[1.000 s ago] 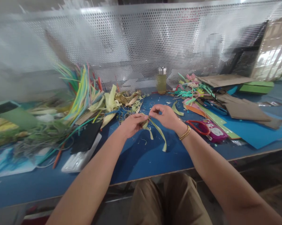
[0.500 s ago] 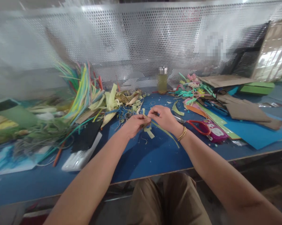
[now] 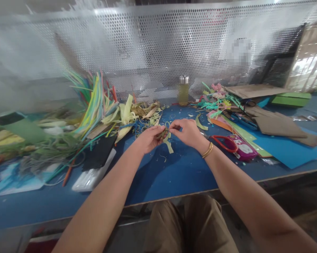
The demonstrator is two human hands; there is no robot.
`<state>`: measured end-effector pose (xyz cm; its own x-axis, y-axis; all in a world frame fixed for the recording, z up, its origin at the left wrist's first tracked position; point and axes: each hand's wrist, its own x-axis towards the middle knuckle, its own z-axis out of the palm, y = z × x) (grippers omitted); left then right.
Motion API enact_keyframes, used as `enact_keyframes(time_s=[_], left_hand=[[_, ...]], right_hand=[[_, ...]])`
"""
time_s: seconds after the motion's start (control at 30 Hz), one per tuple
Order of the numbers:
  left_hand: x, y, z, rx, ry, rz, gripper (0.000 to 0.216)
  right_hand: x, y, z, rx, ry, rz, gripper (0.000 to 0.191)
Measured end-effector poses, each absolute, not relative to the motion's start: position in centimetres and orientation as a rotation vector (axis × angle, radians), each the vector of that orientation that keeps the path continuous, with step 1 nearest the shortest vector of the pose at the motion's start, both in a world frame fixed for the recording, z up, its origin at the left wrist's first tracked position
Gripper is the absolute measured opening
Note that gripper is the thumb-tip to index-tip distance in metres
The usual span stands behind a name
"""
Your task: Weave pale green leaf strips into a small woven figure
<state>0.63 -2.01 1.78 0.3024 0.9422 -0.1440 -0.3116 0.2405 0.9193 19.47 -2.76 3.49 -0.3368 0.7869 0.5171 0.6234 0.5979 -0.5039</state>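
My left hand [image 3: 147, 137] and my right hand [image 3: 186, 132] meet above the blue table [image 3: 174, 175], both pinched on a yellow-green leaf strip [image 3: 167, 138] that is wound into a small knot between my fingertips. A short tail of the strip hangs down below my fingers. A gold bracelet [image 3: 208, 150] sits on my right wrist. A heap of pale leaf strips and blue threads [image 3: 137, 116] lies just beyond my left hand.
Red-handled scissors [image 3: 223, 142] and a purple case [image 3: 241, 149] lie right of my right hand. A small glass bottle [image 3: 183, 90] stands by the perforated metal screen [image 3: 158, 45]. Coloured strips [image 3: 93, 102] fan out at left; brown and blue sheets [image 3: 277, 126] lie at right.
The long loose tails of the strip have been drawn in and wound up; only a short tail now hangs. My hands came closer together and moved slightly away from me.
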Motion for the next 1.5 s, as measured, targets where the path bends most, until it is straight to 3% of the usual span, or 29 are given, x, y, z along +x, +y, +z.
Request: enact_keyframes(time_s=[0.33,1.03,1.3,1.5], left_hand=[[0.4,-2.1,1.7,0.841,0.791,0.895,0.015],[-0.3,-1.5,1.6,0.972,0.899,0.922,0.023],[-0.1,-1.6,1.2,1.172,0.98,0.978,0.022],[-0.9,-1.3,1.2,1.644,1.223,0.816,0.02]], right_hand=[[19.4,-3.0,3.5,-1.138,-2.163,0.21,0.009],[19.8,-1.9,2.8,-1.106,-2.095,0.298,0.012],[19.9,-1.3,2.4,-1.141,-2.054,0.268,0.013],[20.4,-0.9,2.1,-1.289,-1.922,0.13,0.017]])
